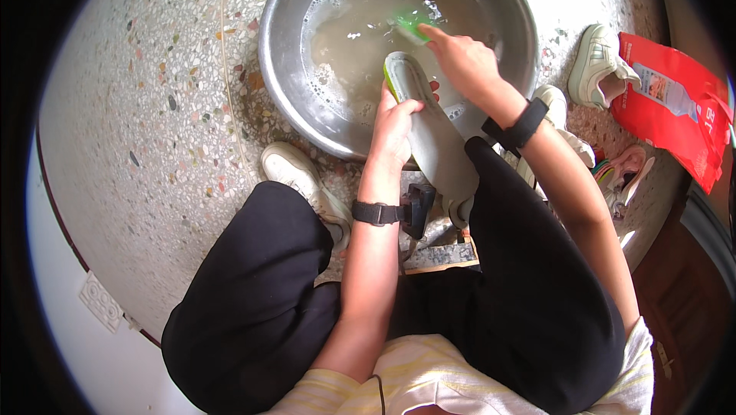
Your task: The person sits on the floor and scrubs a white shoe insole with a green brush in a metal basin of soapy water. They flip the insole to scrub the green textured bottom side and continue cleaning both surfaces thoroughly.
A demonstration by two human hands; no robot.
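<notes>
My left hand grips a grey shoe insole with a bright green edge. Its heel or toe end juts over the near side of a large metal basin, while the other end reaches towards my right knee. Murky water with patches of suds stands in the basin. Above the water, just beyond the insole's far end, my right hand holds a green brush. The brush is blurred by motion and looks apart from the insole. Both wrists wear black straps.
A white shoe lies right of the basin beside a red plastic bag. More footwear, including a pink shoe, sits nearer me. My own left shoe stands close to the basin on the terrazzo floor.
</notes>
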